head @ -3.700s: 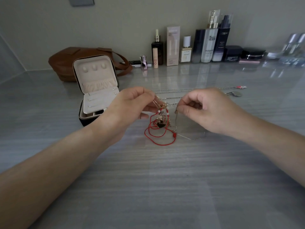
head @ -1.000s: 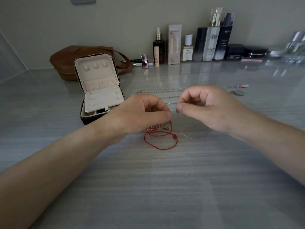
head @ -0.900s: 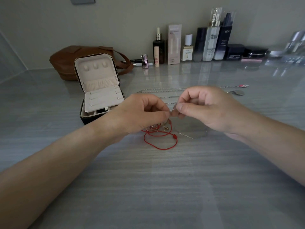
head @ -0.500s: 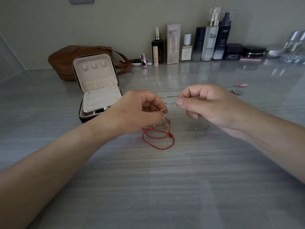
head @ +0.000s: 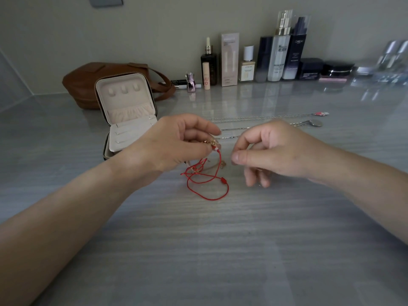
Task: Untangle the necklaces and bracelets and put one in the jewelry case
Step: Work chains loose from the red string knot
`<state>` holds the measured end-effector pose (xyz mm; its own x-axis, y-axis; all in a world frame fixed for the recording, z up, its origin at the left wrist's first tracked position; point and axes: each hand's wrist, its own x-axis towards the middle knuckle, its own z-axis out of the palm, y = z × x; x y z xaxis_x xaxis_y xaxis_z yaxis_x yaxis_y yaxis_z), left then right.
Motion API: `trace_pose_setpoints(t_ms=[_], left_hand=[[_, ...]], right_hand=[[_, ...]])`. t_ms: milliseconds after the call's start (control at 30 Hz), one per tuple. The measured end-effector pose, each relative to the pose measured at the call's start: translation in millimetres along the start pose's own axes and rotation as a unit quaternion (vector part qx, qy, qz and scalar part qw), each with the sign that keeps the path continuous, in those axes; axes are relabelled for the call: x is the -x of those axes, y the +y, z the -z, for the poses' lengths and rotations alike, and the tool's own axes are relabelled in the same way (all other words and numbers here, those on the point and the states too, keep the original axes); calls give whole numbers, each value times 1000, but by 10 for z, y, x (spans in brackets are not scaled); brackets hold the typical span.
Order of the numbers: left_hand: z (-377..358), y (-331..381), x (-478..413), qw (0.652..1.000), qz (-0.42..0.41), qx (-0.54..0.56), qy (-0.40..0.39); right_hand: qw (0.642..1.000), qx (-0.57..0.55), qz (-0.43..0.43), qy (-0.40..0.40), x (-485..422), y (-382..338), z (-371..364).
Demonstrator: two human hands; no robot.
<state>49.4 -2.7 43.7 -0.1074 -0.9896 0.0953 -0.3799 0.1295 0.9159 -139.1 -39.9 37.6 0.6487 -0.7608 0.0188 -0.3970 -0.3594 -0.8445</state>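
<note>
Fingers of the left hand are curled in. The thumb and forefinger pinch a small gold charm and the red and white beads next to it, holding that end of a red cord bracelet up off the table. The rest of the cord drops from the pinch and lies in loose loops on the grey surface, just below and between the two hands. Bits of gold-coloured chain are mixed in among the loops.

The right hand hovers just beside the tangle, its thumb and forefinger bent toward each other and the other fingers hanging curled underneath. From where I stand I cannot tell whether anything thin is caught between them.

Behind the hands, thin silver chains lie stretched out straight across the table. One ends in a small red pendant, another in a round silver one.

The jewelry case stands open off to the left, apart from the tangle, with its cream-lined lid upright and its near corner hidden by the left hand. A brown bag sits behind it, and a row of bottles and jars lines the wall.
</note>
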Motion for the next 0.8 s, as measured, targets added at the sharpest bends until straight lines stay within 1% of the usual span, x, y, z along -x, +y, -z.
trace_pose_setpoints(t_ms=[100, 167, 333, 500, 633, 800], left_hand=[[1, 4, 6, 1000, -2, 4, -6], [-1, 10, 14, 1000, -1, 8, -13], [-26, 11, 28, 999, 12, 25, -28], [-74, 4, 38, 999, 14, 29, -24], [-98, 8, 30, 998, 25, 55, -11], [-87, 11, 11, 996, 28, 84, -3]], right_hand=[[992, 95, 64, 44, -32, 45, -8], [986, 129, 79, 64, -39, 66, -5], [979, 95, 121, 137, -48, 86, -59], [971, 79, 152, 168, -48, 78, -122], [967, 110, 150, 175, -40, 75, -130], [971, 137, 102, 165, -65, 112, -145]])
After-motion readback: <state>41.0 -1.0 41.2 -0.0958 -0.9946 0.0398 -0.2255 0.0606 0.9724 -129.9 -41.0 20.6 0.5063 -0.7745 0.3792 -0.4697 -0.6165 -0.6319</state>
